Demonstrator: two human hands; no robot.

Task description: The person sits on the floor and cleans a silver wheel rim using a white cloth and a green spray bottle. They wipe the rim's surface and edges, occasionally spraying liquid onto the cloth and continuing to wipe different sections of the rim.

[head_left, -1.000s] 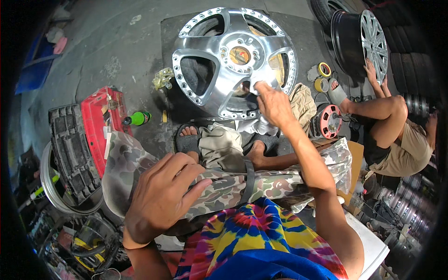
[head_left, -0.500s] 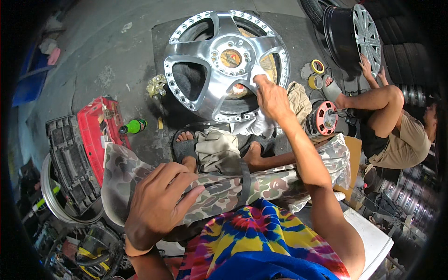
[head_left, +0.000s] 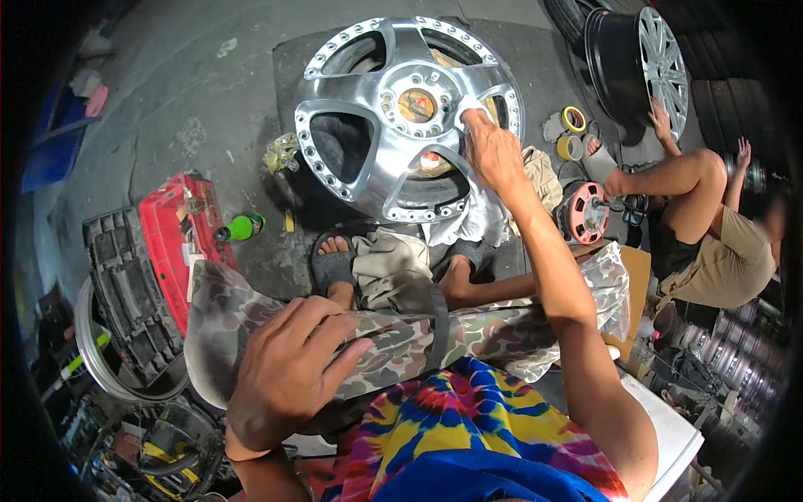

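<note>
A polished silver five-spoke wheel rim (head_left: 386,161) lies face up in front of me. My right hand (head_left: 495,155) presses a small white cloth (head_left: 471,106) against a spoke, right beside the hub. The fingers are closed over the cloth and hide part of it. Over my left knee, on the camouflage trousers (head_left: 393,330), rests my left hand (head_left: 297,356), fingers apart and nothing in them. Another white cloth (head_left: 473,219) hangs at the rim's near edge, close to a beige cloth (head_left: 542,177).
A red plastic case (head_left: 163,243) and a green bottle (head_left: 241,227) are at left. Tape rolls (head_left: 570,148) and a red-faced round device (head_left: 583,212) sit at right. A co-worker (head_left: 728,243) sits beyond, one hand at a black-barrelled wheel (head_left: 615,67), the other raised.
My right hand has slid the cloth slightly up and right along the spoke toward the hub's side. The co-worker's one hand has lifted away from the other wheel. My left hand stays put.
</note>
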